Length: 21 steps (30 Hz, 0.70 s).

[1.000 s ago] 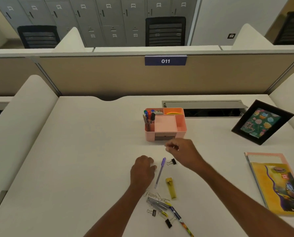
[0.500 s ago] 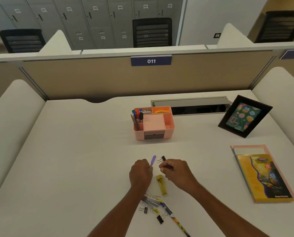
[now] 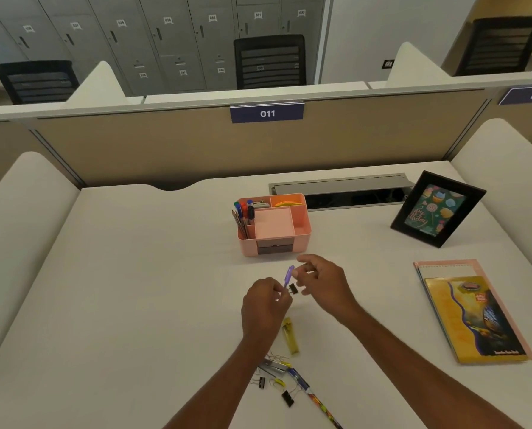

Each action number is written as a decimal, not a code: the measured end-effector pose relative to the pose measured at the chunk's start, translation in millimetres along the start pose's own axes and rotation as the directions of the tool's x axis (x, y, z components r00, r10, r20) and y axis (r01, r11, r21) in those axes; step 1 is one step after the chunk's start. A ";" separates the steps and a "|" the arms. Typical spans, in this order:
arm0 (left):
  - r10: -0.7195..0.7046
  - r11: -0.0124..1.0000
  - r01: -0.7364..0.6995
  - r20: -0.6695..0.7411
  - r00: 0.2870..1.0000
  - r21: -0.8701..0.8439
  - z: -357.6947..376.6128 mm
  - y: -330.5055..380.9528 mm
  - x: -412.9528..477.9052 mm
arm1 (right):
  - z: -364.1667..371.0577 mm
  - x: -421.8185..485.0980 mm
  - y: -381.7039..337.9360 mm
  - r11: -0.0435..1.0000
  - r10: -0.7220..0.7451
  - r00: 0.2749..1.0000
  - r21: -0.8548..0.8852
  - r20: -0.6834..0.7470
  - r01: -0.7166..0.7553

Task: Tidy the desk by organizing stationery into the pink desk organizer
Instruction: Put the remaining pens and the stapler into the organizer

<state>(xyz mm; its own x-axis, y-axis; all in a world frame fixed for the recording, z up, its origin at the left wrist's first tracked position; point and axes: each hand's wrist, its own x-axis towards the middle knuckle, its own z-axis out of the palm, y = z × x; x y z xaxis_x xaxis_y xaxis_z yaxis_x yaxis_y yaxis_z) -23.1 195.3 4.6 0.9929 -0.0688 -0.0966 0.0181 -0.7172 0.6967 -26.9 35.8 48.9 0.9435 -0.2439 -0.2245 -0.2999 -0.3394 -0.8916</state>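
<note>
Just short of the pink desk organizer (image 3: 274,226), the two hands meet above the tabletop (image 3: 134,289). The left hand (image 3: 266,303) is curled and pinches the lower barrel of a purple pen (image 3: 288,275), whose capped end tilts up and away. The right hand (image 3: 326,281) is loosely spread, its fingertips (image 3: 298,274) beside the pen's upper end; whether they touch it cannot be told. A black binder clip (image 3: 293,288) lies on the tabletop between the two hands.

Judging from this, the step in hand is taking up the pen, and the next move calls for carrying it forward and dropping it upright into the organizer's left compartment, where markers (image 3: 244,210) already stand. The middle tray looks free, and yellow notes sit in the back right section.

Near the body lie a yellow lead case (image 3: 291,335), a stapler-like metal piece (image 3: 274,365), loose paper clips, more binder clips (image 3: 287,398) and a patterned pencil (image 3: 315,400). Notebooks (image 3: 472,314) and a picture frame (image 3: 438,209) sit well apart on the right. Open room lies between hands and organizer; the left half is bare.
</note>
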 end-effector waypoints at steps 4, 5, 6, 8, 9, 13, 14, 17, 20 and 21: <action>0.054 0.997 -0.057 -0.083 0.995 -0.046 -3.0 17.4 3.3 | -7.1 12.6 -20.5 0.996 -0.074 0.997 -0.060 -0.009 0.073; 0.065 0.995 -0.072 -0.106 0.992 -0.067 -4.2 21.3 3.8 | -7.9 14.8 -27.0 0.995 -0.077 0.997 -0.068 -0.031 0.075; 0.078 0.992 -0.090 -0.127 0.989 -0.090 -5.9 25.0 3.6 | -8.5 16.7 -33.0 0.994 -0.078 0.995 -0.079 -0.060 0.074; 0.101 0.984 -0.123 -0.166 0.981 -0.127 -8.0 30.6 3.3 | -10.2 20.6 -43.5 0.992 -0.082 0.992 -0.108 -0.096 0.072; 0.110 0.981 -0.136 -0.184 0.977 -0.135 -8.5 32.8 3.7 | -11.4 23.0 -46.7 0.989 -0.089 0.991 -0.123 -0.096 0.077; 0.161 0.969 -0.199 -0.240 0.957 -0.145 -8.4 33.6 11.0 | -18.0 31.1 -58.8 0.980 -0.147 0.988 -0.145 -0.054 0.138; 0.177 0.964 -0.220 -0.259 0.949 -0.147 -9.3 32.8 13.5 | -19.4 33.0 -62.0 0.975 -0.166 0.985 -0.157 -0.050 0.156; 0.195 0.955 -0.250 -0.301 0.933 -0.157 -11.6 30.1 20.3 | -24.1 38.3 -71.7 0.960 -0.219 0.975 -0.190 -0.045 0.207; 0.191 0.948 -0.258 -0.315 0.930 -0.186 -12.7 24.5 23.5 | -32.1 47.3 -81.8 0.944 -0.278 0.958 -0.206 -0.073 0.258; 0.182 0.946 -0.253 -0.314 0.932 -0.203 -12.6 21.5 23.4 | -36.1 51.1 -85.2 0.938 -0.297 0.951 -0.211 -0.087 0.274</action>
<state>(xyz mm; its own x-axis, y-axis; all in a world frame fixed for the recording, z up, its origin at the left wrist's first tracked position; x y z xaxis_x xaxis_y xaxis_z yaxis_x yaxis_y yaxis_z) 2.1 187.0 26.3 0.9653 0.0229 0.2600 -0.2106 -0.5201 0.8278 41.8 19.4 127.6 0.9739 -0.2100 0.0858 -0.0527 -0.5773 -0.8148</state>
